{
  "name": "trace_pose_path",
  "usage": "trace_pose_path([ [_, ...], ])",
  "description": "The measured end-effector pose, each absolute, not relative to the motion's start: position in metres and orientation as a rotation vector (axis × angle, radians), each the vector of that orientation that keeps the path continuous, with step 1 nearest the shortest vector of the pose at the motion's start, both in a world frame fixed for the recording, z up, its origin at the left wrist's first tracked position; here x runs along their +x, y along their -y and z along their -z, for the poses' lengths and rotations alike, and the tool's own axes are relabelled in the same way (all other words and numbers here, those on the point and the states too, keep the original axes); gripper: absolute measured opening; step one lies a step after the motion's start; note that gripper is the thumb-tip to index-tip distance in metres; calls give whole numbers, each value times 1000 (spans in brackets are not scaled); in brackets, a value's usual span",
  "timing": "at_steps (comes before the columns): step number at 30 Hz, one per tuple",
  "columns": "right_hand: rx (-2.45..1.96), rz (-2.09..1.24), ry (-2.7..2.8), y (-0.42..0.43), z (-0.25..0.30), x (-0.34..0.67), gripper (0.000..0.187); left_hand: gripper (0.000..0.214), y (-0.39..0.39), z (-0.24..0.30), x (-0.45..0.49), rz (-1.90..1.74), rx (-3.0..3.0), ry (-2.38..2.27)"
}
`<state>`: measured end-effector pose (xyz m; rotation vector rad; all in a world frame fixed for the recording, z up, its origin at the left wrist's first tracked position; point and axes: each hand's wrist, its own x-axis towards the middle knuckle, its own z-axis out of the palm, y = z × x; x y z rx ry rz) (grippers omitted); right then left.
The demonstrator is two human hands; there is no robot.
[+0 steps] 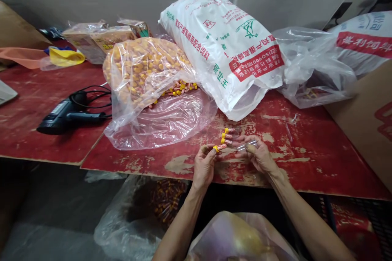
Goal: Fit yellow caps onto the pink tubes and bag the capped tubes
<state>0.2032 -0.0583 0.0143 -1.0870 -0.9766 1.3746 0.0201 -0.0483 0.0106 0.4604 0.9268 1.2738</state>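
Your left grip [203, 166] was pinched on the yellow end of a small capped tube [221, 146], over the front of the tabletop [179, 165]; your right grip [261, 157] was clamped on a clear tube [246, 145] just beside it. A light, steady hold likely served best — both tubes in line, neither squeezed. The capped tube looked pink and speckled; the clear one looked empty.

Heat gun [63, 116] left of bag [171, 124], sack [226, 49] right, tubes [228, 136] in front
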Motion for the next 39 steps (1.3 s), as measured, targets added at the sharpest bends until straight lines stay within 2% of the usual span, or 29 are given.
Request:
trace_pose_path([
  [3,-1273,-1292,1220,69,-17,205,41,38,49,-11,19,-1273,430,-931],
  [6,-1626,-907,1670,73,-21,209,60,35,53,-9,19,-1275,462,-943],
  [7,-1698,-769,1837,74,-22,210,59,33,55,-8,20,-1277,493,-951],
  [10,-1709,-489,2241,71,-26,208,33,28,62,-6,26,-1241,625,-970],
  [12,-1649,-399,2356,69,-28,204,24,24,68,-5,30,-1189,704,-969],
  [15,-1566,-410,2386,67,-31,198,23,19,75,-5,35,-1143,786,-975],
  [20,-1438,-647,2362,68,-32,190,40,20,83,-6,36,-1156,929,-1041],
  [25,-1737,-549,2529,68,-23,185,23,24,92,-4,41,-1118,886,-1071],
  [31,-1892,-430,2614,68,-23,173,23,25,93,-4,48,-1126,839,-1057],
  [39,-1465,-653,2259,57,-31,188,11,15,68,-5,39,-1174,1002,-1099],
])
